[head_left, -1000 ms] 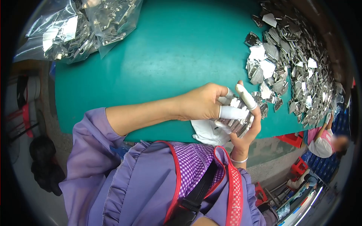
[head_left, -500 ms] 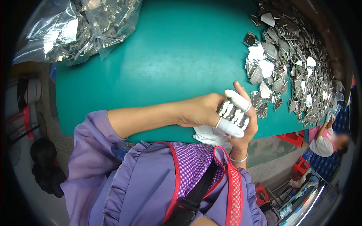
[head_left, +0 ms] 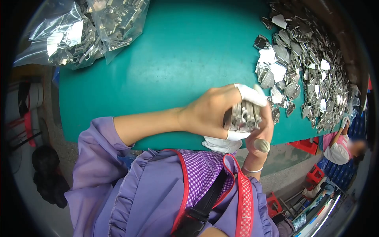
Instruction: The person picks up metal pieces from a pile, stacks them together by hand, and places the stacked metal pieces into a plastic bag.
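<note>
My left hand [head_left: 209, 108] grips a small stack of shiny metal pieces [head_left: 244, 117] between its thumb and fingers, which wear white finger covers. Curled round the right end of that stack is my right hand [head_left: 263, 132]. Its thumb, in a pale cover, is held off the pieces, and its other fingers are partly hidden behind the stack and blurred. Both hands are above the near edge of the green table [head_left: 177, 55]. Just below them lies a crumpled white cloth [head_left: 222, 144].
A large heap of flat metal pieces [head_left: 316, 75] spreads over the right side of the table. Clear plastic bags of metal parts [head_left: 94, 35] stand at the far left. A co-worker [head_left: 339, 144] is at the far right, near red stools [head_left: 316, 173].
The stack has turned between my hands, its edges now facing another way. My left fingers have shifted up over it, and my right thumb has come away from it.
</note>
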A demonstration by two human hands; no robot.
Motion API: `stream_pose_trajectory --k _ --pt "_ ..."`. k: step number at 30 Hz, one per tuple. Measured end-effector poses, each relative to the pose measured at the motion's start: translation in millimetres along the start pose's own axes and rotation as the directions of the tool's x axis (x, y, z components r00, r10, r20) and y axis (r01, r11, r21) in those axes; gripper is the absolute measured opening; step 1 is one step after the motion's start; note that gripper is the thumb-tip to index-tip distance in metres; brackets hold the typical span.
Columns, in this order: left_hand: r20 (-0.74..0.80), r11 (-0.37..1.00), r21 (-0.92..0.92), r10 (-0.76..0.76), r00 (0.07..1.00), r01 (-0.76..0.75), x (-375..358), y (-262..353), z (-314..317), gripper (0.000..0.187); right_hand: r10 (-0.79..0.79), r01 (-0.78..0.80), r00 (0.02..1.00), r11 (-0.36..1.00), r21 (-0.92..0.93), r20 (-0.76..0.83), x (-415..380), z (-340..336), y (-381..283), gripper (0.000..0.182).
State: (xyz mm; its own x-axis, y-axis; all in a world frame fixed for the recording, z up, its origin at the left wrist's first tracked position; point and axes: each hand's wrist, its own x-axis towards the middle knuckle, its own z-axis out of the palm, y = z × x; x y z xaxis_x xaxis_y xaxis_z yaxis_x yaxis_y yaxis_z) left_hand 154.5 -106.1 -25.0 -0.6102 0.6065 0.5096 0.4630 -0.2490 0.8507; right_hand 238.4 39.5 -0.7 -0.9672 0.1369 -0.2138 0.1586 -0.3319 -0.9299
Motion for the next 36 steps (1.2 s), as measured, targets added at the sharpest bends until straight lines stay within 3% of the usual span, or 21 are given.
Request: stream_pose_trajectory --k 2,3,5,6,9,12,13,14,15,16,17,18,19,21,22,24,25,26,29,34,36 --pt "-0.015 0.959 0.125 0.258 0.966 -0.254 -2.0 -14.3 7.7 0.064 0.083 -0.08 0.994 0.995 -0.053 0.064 -8.7 -19.6 18.0 0.118" --pt "0.059 0.936 0.177 0.298 0.953 -0.303 -3.2 -11.8 3.0 0.065 0.057 -0.06 0.988 0.998 0.022 0.145 -8.9 -19.9 20.9 0.1" --pt "0.068 0.932 0.225 0.275 0.959 -0.283 -7.4 -14.0 5.9 0.071 0.051 -0.037 0.986 0.995 -0.089 0.161 -5.3 -15.4 16.8 0.082" --pt "0.073 0.925 0.274 0.253 0.965 -0.263 -6.2 -11.2 5.5 0.076 0.127 -0.12 0.979 0.991 -0.054 0.157 -1.8 -11.5 10.8 0.071" --pt "0.115 0.919 0.354 0.139 0.984 -0.172 3.0 3.4 -3.5 0.08 0.107 -0.1 0.993 0.982 -0.158 0.038 1.9 -3.8 10.5 0.065" --pt "0.044 0.912 0.345 0.221 0.974 -0.223 16.3 24.7 -27.7 0.077 0.065 -0.06 0.997 0.995 -0.083 0.05 9.1 -9.5 11.0 0.062" --pt "-0.059 0.865 0.436 0.302 0.952 -0.248 21.9 38.9 -41.4 0.07 0.141 -0.152 0.987 0.977 0.149 0.08 10.9 1.1 1.4 0.059" --pt "-0.159 0.801 0.554 0.368 0.916 -0.226 22.7 53.0 -62.2 0.062 0.066 -0.108 0.973 0.977 0.184 0.221 19.3 -13.1 6.4 0.057" --pt "-0.243 0.732 0.653 0.442 0.863 -0.191 20.0 68.1 -84.2 0.055 0.053 -0.077 0.989 0.982 0.175 0.139 23.5 -7.0 0.2 0.058" --pt "-0.296 0.676 0.695 0.58 0.759 -0.245 20.1 79.2 -112.6 0.043 0.108 -0.149 0.966 0.976 0.161 0.236 29.9 -5.5 -10.6 0.061" --pt "-0.286 0.512 0.847 0.667 0.688 -0.143 11.0 96.7 -139.1 0.036 0.094 -0.126 0.967 0.984 0.125 0.235 36.2 -3.7 -16.4 0.06" --pt "-0.22 0.381 0.899 0.82 0.528 -0.216 17.1 108.1 -158.5 0.029 0.091 -0.119 0.966 0.987 0.107 0.242 42.2 3.4 -26.2 0.062" --pt "-0.476 0.548 0.83 0.795 0.376 -0.107 11.9 118.7 -160.2 0.025 0.087 -0.111 0.966 0.99 0.088 0.243 45.1 11.6 -37.9 0.064" --pt "-0.514 0.6 0.799 0.717 0.471 -0.041 -5.6 126.5 -189.4 0.024 0.033 -0.04 0.952 0.999 0.015 0.304 55.0 32.6 -61.1 0.066" --pt "-0.389 0.423 0.9 0.678 0.624 0.101 -1.5 131.7 -195.6 0.027 0.008 -0.005 0.944 1.0 -0.01 0.331 61.9 46.2 -73.5 0.066" --pt "-0.441 0.3 0.888 0.333 0.834 0.35 12.5 137.4 -188.2 0.041 -0.057 0.04 0.903 0.998 0.051 0.425 81.9 71.3 -88.9 0.057" --pt "-0.355 0.139 0.935 0.328 0.875 0.326 17.8 121.1 -195.6 0.051 -0.039 0.022 0.868 0.999 0.039 0.496 96.5 81.1 -96.7 0.056" --pt "-0.429 0.105 0.903 0.153 0.89 0.417 22.5 117.7 -196.5 0.047 -0.055 -0.022 0.83 0.991 0.13 0.555 114.3 93.8 -100.9 0.048" --pt "-0.463 0.008 0.886 0.051 0.885 0.463 23.1 102.1 -211.2 0.021 -0.061 -0.161 0.835 0.923 0.35 0.546 145.5 148.1 -113.6 0.033" --pt "-0.385 0.014 0.923 0.066 0.921 0.385 15.3 105.2 -206.9 0.023 -0.138 -0.04 0.785 0.962 0.271 0.604 186.0 226.3 -115.7 0.03" --pt "-0.367 -0.005 0.93 0.072 0.927 0.369 12.5 105.8 -205.1 0.023 -0.112 0.038 0.791 0.99 0.135 0.602 205.6 247.8 -103.0 0.029"
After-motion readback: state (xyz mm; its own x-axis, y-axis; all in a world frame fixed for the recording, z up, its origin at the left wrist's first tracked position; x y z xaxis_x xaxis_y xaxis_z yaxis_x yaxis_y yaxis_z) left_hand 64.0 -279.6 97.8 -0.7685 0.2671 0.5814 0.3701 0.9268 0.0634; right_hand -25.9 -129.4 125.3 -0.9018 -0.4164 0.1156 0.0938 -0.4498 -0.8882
